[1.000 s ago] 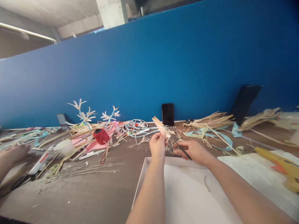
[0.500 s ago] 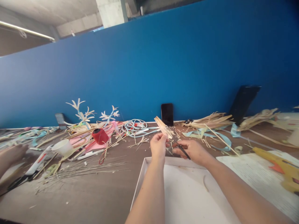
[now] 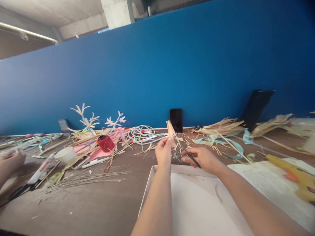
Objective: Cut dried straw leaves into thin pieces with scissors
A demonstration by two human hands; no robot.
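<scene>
My left hand pinches a tan strip of dried leaf and holds it upright above the far edge of a white shallow box. My right hand is closed on small black-handled scissors, whose tips point at the base of the strip. Both hands hover over the brown table, just beyond the box's far rim.
A black phone leans on the blue partition. Red thread spool, white cup, white wire coil, leaf scraps and blue ribbon litter the table. A yellow glue gun lies right. Another person's hand is far left.
My left hand has turned the leaf strip from slanting left to nearly upright. The right hand with the scissors has barely moved. The other person's hand at far left shifted slightly.
</scene>
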